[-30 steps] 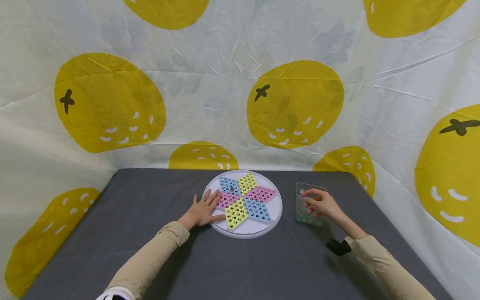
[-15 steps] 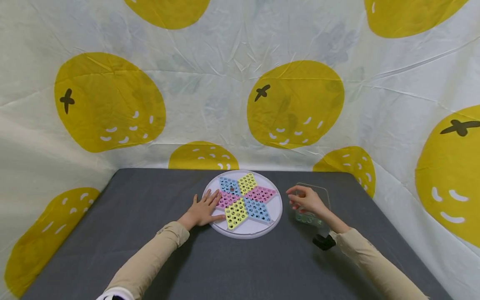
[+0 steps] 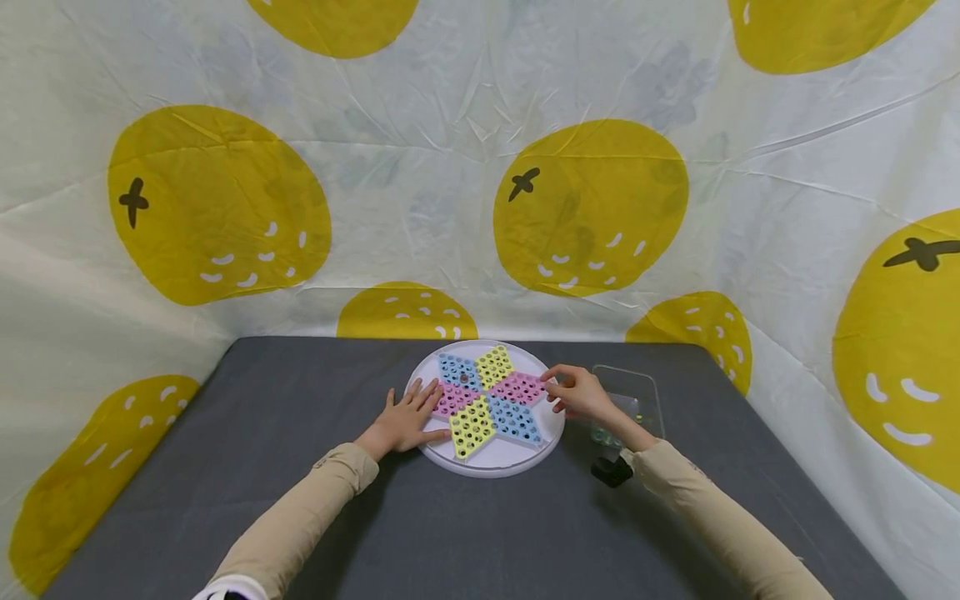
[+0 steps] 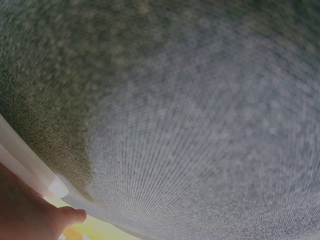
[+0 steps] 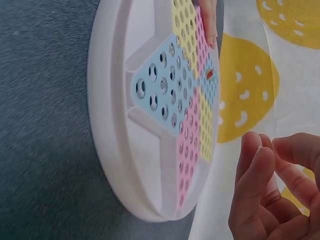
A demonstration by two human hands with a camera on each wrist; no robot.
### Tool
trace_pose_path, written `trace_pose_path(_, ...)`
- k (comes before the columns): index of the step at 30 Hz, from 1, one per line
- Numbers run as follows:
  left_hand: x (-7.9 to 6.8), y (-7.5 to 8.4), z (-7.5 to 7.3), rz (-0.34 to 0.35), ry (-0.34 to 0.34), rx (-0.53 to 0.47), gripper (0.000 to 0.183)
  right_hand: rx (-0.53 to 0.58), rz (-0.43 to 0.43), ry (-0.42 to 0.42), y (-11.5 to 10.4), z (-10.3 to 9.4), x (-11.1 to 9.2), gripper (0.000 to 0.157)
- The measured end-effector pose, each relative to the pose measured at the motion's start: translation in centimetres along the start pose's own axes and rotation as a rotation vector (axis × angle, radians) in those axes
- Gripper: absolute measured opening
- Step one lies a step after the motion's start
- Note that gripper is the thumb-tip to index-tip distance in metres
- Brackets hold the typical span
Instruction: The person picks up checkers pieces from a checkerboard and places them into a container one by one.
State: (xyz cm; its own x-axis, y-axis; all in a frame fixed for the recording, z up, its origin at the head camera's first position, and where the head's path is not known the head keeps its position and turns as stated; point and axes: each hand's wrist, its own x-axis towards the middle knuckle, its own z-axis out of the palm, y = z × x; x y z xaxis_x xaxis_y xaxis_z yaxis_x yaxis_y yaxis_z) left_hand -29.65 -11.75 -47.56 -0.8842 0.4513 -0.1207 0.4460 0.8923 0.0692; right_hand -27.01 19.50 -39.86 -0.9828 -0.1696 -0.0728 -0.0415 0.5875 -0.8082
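Observation:
A round white Chinese checkers board (image 3: pixel 537 423), with a star of blue, yellow and pink holed points, lies on the table. My left hand (image 3: pixel 406 421) rests on its left side with fingers spread; its thumb (image 4: pixel 72 216) shows in the left wrist view. One reddish marble (image 5: pixel 209 74) sits in the far blue point. Above the board's right edge, by the pink point, is my right hand (image 3: pixel 584 395). Its thumb and fingertips come together in a pinch, as round a small marble, which the fingers hide.
A clear plastic box (image 3: pixel 657 396) with several greenish marbles stands right of the board, partly behind the right forearm. Dark grey cloth (image 3: pixel 480 533) covers the table. A fruit-print curtain (image 3: pixel 420 192) hangs behind.
My right hand has moved left from over the clear box to the board's right edge, its fingertips staying together. The left hand and board have not moved.

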Motion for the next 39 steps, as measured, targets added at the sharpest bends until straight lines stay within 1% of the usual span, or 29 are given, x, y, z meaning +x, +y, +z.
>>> trace_pose_path(10, -0.1, 0.0, -0.1, 0.005, 0.009, -0.002, 0.087, -0.005, -0.022, 0.001, -0.8, 1.8, 2.2, 0.029)
trace_pose_path(15, -0.2, -0.1, 0.0, 0.011, 0.009, -0.006, 0.086, -0.019, 0.004, 0.015, -1.3, 2.7, 3.6, 0.03)
trace_pose_path(19, -0.2, -0.1, 0.0, 0.032, 0.019, -0.015, 0.086, 0.0, 0.029, 0.019, -1.7, 3.4, 4.7, 0.031)
trace_pose_path(23, -0.2, -0.2, 0.0, 0.044, 0.027, -0.021, 0.085, 0.026, 0.028, 0.018, -1.6, 4.1, 5.7, 0.031)
trace_pose_path(26, -0.1, -0.1, -0.1, 0.028, 0.01, -0.016, 0.085, 0.028, 0.024, 0.023, -1.7, 4.6, 6.3, 0.032)
trace_pose_path(29, -0.1, -0.1, -0.2, 0.013, 0.009, -0.007, 0.085, 0.029, 0.015, 0.025, -1.8, 5.3, 6.9, 0.031)
trace_pose_path(32, -0.1, 0.0, -0.3, 0.007, 0.011, -0.002, 0.086, 0.053, 0.011, 0.012, -2.0, 6.1, 7.4, 0.031)
trace_pose_path(36, -0.2, 0.1, -0.5, 0.01, 0.01, -0.014, 0.086, 0.093, 0.017, -0.033, -2.3, 7.2, 8.0, 0.032)
trace_pose_path(39, -0.3, 0.1, -0.5, 0.013, 0.015, -0.02, 0.085, 0.097, 0.012, -0.063, -2.6, 8.0, 8.4, 0.033)
